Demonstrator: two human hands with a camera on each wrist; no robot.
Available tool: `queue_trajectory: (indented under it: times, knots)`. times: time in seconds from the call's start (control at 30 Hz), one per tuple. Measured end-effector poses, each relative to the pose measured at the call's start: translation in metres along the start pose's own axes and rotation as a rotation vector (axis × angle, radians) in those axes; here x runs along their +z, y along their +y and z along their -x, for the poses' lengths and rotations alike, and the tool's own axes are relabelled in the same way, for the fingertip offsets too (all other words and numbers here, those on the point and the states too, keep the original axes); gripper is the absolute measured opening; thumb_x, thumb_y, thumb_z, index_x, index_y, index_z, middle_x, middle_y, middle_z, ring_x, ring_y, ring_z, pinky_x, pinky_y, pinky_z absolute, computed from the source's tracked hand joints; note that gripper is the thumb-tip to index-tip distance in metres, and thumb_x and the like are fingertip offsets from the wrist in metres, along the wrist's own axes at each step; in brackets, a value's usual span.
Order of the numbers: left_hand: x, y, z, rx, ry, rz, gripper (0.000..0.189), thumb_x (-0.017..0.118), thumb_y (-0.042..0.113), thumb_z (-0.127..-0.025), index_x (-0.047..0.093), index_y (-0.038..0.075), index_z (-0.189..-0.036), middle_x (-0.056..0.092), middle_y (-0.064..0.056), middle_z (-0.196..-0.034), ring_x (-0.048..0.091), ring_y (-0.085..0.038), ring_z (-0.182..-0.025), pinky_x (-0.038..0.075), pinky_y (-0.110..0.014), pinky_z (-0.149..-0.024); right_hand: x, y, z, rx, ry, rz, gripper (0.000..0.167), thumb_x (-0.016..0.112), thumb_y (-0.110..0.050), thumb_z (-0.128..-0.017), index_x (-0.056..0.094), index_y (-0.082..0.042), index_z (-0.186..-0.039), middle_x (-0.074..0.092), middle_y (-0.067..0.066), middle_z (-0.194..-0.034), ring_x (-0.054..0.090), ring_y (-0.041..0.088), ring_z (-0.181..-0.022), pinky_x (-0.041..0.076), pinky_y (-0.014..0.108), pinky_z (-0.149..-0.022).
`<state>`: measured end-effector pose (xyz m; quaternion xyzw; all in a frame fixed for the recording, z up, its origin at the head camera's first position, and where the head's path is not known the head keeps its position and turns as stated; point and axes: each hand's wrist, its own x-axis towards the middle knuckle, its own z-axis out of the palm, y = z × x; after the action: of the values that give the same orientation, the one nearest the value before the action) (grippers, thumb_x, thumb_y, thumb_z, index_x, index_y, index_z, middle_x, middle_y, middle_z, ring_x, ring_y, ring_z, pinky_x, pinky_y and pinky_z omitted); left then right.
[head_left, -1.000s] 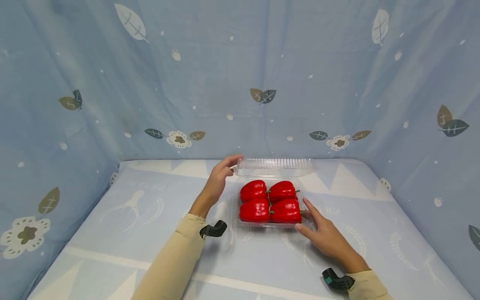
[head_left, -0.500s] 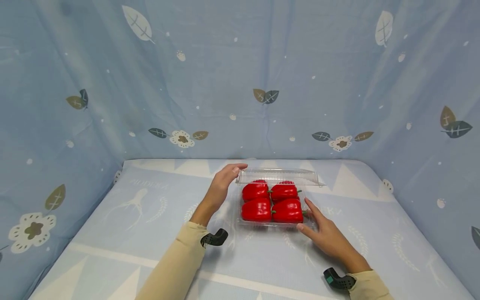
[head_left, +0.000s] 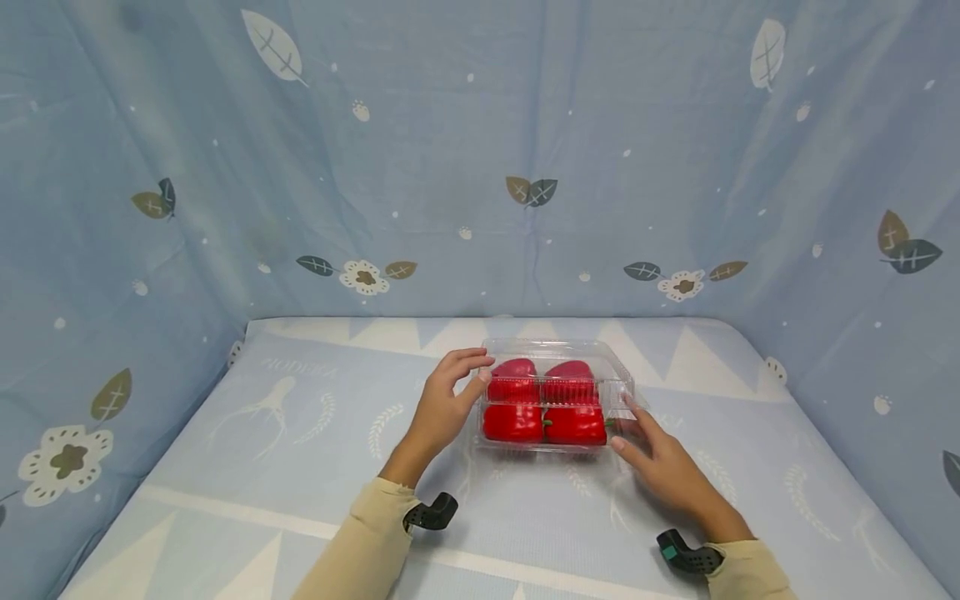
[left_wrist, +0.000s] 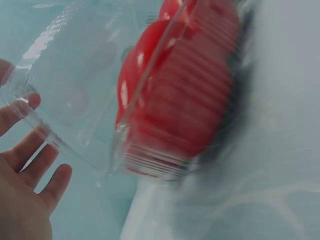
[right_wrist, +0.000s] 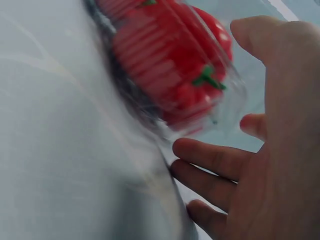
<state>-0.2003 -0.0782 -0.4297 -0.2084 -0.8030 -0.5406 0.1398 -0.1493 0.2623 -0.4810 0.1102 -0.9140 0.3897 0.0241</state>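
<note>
A clear plastic clamshell container holds several red bell peppers with green stems. Its hinged lid leans forward over the back peppers, tilted between upright and flat. At the left end of the lid, my left hand pinches the corner between thumb and index finger; the other fingers are spread in the left wrist view. My right hand is beside the container's right end, thumb and fingers extended and apart. In the right wrist view, its fingertips are close to the container's end.
A pale patterned cloth covers the table. Blue curtains with leaf and flower prints rise behind and on both sides. A black wrist device is on the left wrist, and another black device on the right.
The lid has swung from standing open at the back to forward and down over the peppers. My left hand has come nearer with it; the right hand has shifted slightly right.
</note>
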Motion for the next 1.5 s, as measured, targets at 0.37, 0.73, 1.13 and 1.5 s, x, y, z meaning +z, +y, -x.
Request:
queue_trajectory:
  times: [0.37,0.73,1.13,1.5]
  knots:
    - [0.009,-0.003,0.024,-0.032,0.084,0.019,0.03,0.064,0.021,-0.102,0.073,0.008,-0.127,0.06,-0.004,-0.138,0.054,-0.021,-0.132,0.046,-0.051,-0.108,-0.016,0.007,-0.002,-0.025,0.098,-0.221,0.047,0.052,-0.021,-0.109,0.046,0.002,-0.15,0.068,0.022,-0.126,0.069,0.017,-0.11,0.051,0.016,-0.089]
    - [0.018,-0.004,0.041,-0.03,0.149,0.022,0.026,0.066,0.013,-0.099,0.075,0.008,-0.122,0.064,-0.002,-0.134,0.058,-0.02,-0.127,0.051,-0.047,-0.102,-0.017,0.002,0.001,-0.05,0.116,-0.403,0.045,0.048,-0.014,-0.11,0.045,0.01,-0.147,0.069,0.027,-0.112,0.069,0.005,-0.094,0.058,0.024,-0.083]
    - [0.021,-0.006,0.054,-0.04,0.168,0.021,0.029,0.065,0.009,-0.098,0.073,0.005,-0.125,0.065,-0.001,-0.132,0.059,-0.02,-0.126,0.052,-0.049,-0.1,-0.013,0.0,0.003,-0.098,0.07,-0.451,0.046,0.056,-0.001,-0.103,0.044,0.014,-0.145,0.068,0.02,-0.099,0.069,0.011,-0.088,0.059,0.023,-0.079]
    - [0.016,-0.011,0.06,-0.076,0.182,0.047,0.032,0.069,0.006,-0.095,0.071,0.011,-0.126,0.066,-0.002,-0.124,0.06,-0.021,-0.121,0.053,-0.05,-0.1,-0.013,0.004,0.002,-0.14,0.003,-0.518,0.052,0.057,0.002,-0.102,0.036,0.016,-0.148,0.07,0.012,-0.094,0.071,0.013,-0.087,0.06,0.025,-0.079]
